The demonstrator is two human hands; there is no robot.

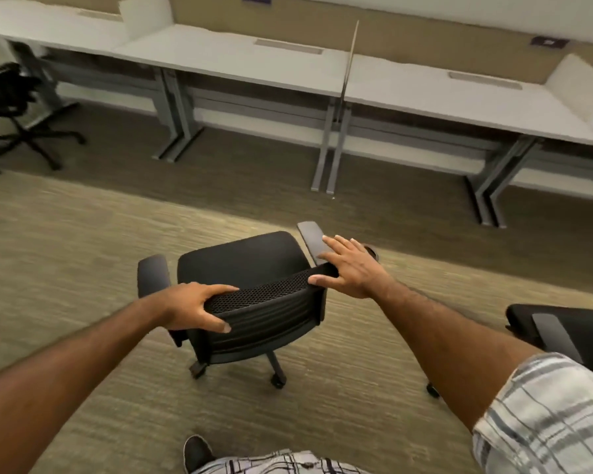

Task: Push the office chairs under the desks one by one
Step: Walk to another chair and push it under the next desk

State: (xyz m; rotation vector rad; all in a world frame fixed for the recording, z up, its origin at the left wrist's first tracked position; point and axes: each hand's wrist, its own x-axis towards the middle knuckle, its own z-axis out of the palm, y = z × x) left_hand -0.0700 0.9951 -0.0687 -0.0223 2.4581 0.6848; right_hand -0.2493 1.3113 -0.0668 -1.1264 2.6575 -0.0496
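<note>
A black office chair [243, 265] with a mesh backrest stands on the carpet in front of me, its seat facing a row of white desks [240, 51]. My left hand [196, 304] grips the left top corner of the backrest, thumb behind and fingers over the front. On the right top corner rests my right hand [351, 268], fingers spread, thumb on the mesh edge, fingertips over the right armrest. The chair stands well short of the desks, out in the aisle.
Another black chair [562, 331] stands close at my right. A third chair [12, 104] sits at the far left, partly under a desk. Grey desk legs [329, 148] and a thin divider panel [351, 56] separate the desk bays. My shoe [196, 453] shows at the bottom.
</note>
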